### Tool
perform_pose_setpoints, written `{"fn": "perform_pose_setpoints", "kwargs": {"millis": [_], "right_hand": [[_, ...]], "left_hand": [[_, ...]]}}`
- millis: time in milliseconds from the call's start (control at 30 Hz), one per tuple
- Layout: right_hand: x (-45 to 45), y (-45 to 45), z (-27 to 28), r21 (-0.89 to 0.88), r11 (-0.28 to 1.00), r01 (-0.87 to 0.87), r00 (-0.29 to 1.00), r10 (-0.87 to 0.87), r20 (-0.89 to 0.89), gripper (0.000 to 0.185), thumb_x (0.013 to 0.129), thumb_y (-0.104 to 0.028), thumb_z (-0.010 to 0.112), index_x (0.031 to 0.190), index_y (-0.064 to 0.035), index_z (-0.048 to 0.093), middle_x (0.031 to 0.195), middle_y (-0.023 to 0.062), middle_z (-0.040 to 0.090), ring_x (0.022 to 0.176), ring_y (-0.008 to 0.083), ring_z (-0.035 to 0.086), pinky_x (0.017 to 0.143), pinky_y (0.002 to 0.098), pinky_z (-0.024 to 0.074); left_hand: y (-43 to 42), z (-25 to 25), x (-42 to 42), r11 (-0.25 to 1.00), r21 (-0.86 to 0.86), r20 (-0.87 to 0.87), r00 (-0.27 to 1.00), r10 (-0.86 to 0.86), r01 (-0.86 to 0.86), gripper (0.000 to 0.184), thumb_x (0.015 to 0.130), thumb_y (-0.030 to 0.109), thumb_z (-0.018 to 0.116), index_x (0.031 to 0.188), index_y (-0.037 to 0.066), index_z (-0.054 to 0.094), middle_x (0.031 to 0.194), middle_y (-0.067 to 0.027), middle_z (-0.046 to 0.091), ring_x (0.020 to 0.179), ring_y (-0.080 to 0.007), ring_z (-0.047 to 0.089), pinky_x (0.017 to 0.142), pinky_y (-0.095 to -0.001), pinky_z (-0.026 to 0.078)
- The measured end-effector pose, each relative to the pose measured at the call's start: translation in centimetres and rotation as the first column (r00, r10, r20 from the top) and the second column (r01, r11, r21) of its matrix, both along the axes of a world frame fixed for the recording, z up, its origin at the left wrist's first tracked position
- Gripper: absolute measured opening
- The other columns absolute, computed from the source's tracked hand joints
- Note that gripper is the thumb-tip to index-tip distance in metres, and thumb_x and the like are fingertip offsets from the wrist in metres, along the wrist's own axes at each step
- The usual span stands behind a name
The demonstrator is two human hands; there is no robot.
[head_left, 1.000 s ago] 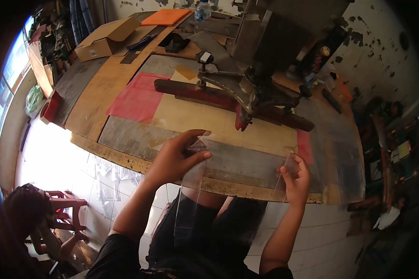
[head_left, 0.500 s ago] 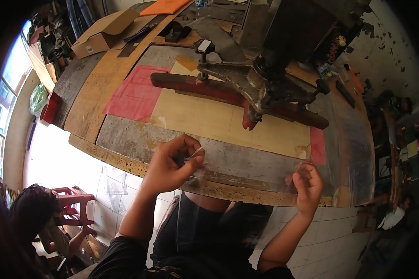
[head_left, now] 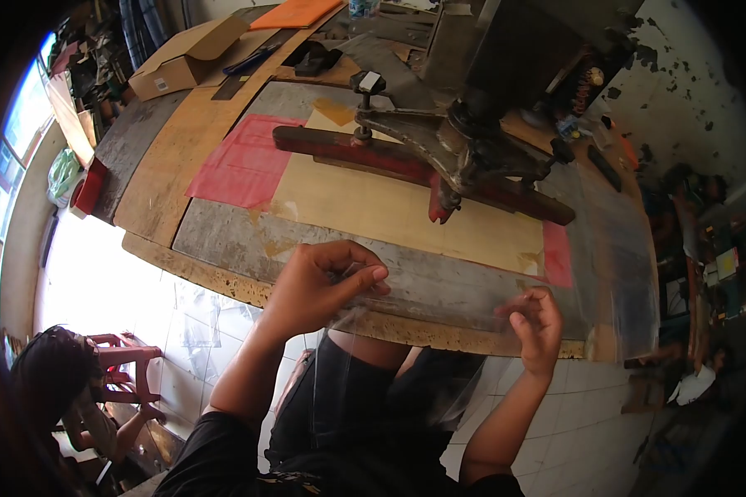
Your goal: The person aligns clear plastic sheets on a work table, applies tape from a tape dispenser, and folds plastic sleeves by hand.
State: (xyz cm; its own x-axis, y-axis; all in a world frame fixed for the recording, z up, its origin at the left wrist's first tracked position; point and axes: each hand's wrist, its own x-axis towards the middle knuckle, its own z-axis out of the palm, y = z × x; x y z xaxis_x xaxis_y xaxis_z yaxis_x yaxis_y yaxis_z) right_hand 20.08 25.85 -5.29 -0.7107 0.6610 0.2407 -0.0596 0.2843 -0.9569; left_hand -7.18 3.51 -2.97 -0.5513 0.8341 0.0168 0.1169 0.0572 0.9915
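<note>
A clear plastic sheet [head_left: 373, 393] hangs between my hands, below the table's front edge and in front of my dark shorts. My left hand [head_left: 327, 286] is closed in a pinch on its upper left part, just over the table edge. Over on the right, my right hand [head_left: 537, 323] has its fingers curled on the sheet's other upper side; the see-through edge there is hard to make out. Beyond both hands lies a yellow sheet [head_left: 373, 211] on the grey board, with a red sheet [head_left: 244, 166] under its left end.
A heavy press head with a long red-and-black bar [head_left: 348, 156] stands over the yellow sheet. A cardboard box [head_left: 182, 62] sits at the back left. More clear plastic [head_left: 630, 290] lies at the table's right end. Another person [head_left: 66, 381] is low at the left, beside a red stool [head_left: 128, 356].
My left hand has shifted slightly right and its fingers have turned. The right hand has moved a little left, so the hands are closer together. The view has shifted slightly.
</note>
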Motion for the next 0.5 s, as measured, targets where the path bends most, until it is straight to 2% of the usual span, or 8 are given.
{"fn": "perform_pose_setpoints", "kwargs": {"millis": [67,167,233,267,333,500], "right_hand": [[-0.5,0.0,0.4,0.026,0.999,0.035,0.999,-0.035,-0.026,0.029,0.094,-0.013,0.075,0.115,0.0016,0.062,0.093,0.0092,0.072,0.091,0.0174,0.072,0.085,0.0304,0.0536],[-0.2,0.2,-0.2,0.085,0.996,-0.003,0.999,0.006,-0.036,0.030,0.097,-0.017,0.077,0.115,0.0028,0.064,0.096,0.0100,0.073,0.091,0.0182,0.073,0.083,0.0304,0.0545],[0.1,0.3,-0.6,-0.018,1.000,-0.023,0.999,0.022,-0.045,0.025,0.101,-0.019,0.075,0.107,0.0035,0.067,0.097,0.0107,0.074,0.087,0.0185,0.074,0.079,0.0300,0.0553],[0.2,0.4,-0.7,-0.011,1.000,-0.019,0.999,0.018,-0.045,0.025,0.101,-0.019,0.075,0.107,0.0035,0.067,0.097,0.0107,0.074,0.087,0.0185,0.074,0.079,0.0300,0.0553],[0.1,0.3,-0.6,0.006,1.000,-0.004,1.000,0.004,0.017,0.018,0.103,-0.014,0.072,0.099,0.0036,0.069,0.093,0.0097,0.075,0.082,0.0176,0.074,0.076,0.0287,0.0554],[-0.2,0.3,0.1,0.008,0.998,0.057,0.997,-0.058,0.060,0.019,0.102,-0.014,0.073,0.095,0.0030,0.070,0.085,0.0076,0.074,0.081,0.0158,0.074,0.076,0.0275,0.0544]], "left_hand": [[-0.1,-0.4,0.5,0.999,0.039,0.037,0.999,0.005,-0.006,0.024,0.099,0.023,0.077,0.100,-0.001,0.077,0.084,-0.0078,0.080,0.079,-0.0099,0.074,0.074,-0.0261,0.055],[-0.3,-0.4,1.0,0.996,0.088,-0.021,1.000,0.011,-0.009,0.022,0.099,0.022,0.076,0.100,-0.001,0.077,0.083,-0.0084,0.080,0.079,-0.0112,0.075,0.075,-0.0268,0.056],[-0.4,0.0,0.7,0.999,0.043,-0.149,0.989,0.004,0.002,0.022,0.099,0.022,0.076,0.101,0.000,0.077,0.083,-0.0087,0.080,0.080,-0.0119,0.075,0.075,-0.0274,0.056],[-0.4,0.2,0.4,0.999,0.050,-0.149,0.989,0.001,0.007,0.022,0.099,0.022,0.076,0.101,0.000,0.077,0.083,-0.0087,0.080,0.080,-0.0119,0.075,0.075,-0.0274,0.056],[-0.5,0.6,-0.6,0.998,-0.051,-0.127,0.991,-0.045,0.039,0.022,0.099,0.022,0.077,0.102,0.000,0.077,0.083,-0.0087,0.080,0.081,-0.0119,0.076,0.074,-0.0274,0.056],[0.1,-0.3,-2.0,0.999,-0.019,-0.165,0.986,-0.040,0.037,0.022,0.098,0.020,0.078,0.106,-0.001,0.076,0.086,-0.0095,0.080,0.083,-0.0117,0.076,0.075,-0.0263,0.056]]}}
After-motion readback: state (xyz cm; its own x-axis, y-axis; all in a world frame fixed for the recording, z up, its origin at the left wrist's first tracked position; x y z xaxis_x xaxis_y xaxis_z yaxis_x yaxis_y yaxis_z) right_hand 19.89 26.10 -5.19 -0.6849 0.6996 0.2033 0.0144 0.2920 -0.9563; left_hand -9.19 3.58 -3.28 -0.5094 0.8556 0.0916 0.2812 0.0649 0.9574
